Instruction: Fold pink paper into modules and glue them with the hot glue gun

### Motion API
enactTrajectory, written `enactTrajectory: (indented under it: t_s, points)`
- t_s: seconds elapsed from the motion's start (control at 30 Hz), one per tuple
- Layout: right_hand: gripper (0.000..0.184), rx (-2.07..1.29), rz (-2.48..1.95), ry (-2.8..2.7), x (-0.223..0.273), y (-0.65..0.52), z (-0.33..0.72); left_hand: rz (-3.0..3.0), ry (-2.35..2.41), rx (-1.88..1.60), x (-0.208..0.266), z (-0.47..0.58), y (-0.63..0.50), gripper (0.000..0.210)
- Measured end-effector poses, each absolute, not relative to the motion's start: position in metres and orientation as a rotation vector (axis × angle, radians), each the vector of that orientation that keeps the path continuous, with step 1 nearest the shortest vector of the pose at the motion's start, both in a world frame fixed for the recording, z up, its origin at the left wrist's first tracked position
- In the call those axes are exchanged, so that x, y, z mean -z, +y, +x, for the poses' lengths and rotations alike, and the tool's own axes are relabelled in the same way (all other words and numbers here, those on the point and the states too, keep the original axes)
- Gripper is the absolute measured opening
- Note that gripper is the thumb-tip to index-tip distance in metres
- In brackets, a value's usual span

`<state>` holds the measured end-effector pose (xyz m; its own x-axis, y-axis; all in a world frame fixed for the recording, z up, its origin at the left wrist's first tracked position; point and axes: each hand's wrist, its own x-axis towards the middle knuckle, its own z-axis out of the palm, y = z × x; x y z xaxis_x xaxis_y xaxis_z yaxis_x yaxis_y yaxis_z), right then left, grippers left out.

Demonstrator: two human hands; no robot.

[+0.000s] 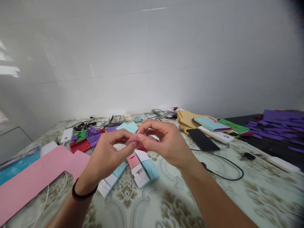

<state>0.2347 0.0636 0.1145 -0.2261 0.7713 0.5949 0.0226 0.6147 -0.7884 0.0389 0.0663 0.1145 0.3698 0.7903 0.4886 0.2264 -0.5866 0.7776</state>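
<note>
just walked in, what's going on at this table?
A person's left hand and right hand pinch a small piece of pink paper between their fingertips. Folded blue, pink and white pieces lie on the patterned tablecloth below. Pink sheets lie to the left, a black phone to the right.

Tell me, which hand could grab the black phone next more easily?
Probably the right hand: it is nearer the phone, which lies on that side. The left hand is farther away. Both hold the pink paper.
</note>
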Motion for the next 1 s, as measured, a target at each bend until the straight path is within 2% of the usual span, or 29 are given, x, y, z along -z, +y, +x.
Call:
enactTrajectory:
  t_s: [0.17,0.33,0.53,1.0]
  points:
    - [0.008,-0.653,-0.693,-1.741,-0.1156,0.0631,0.2347,2.088,0.784,-1.33,-0.1191,0.0365,0.0635,0.007]
    - [0.009,-0.649,-0.702,-1.765,-0.116,0.0621,0.2343,2.271,0.752,-1.416,-0.1172,0.0397,0.0623,0.014]
    - [0.008,-0.687,-0.735,-1.776,-0.1166,0.0645,0.2378,2.276,0.785,-1.517,-0.1187,0.0363,0.0609,0.012]
    - [0.016,-0.557,-0.784,-1.859,-0.1181,0.0601,0.236,2.082,0.866,-1.302,-0.1247,0.0329,0.0619,0.009]
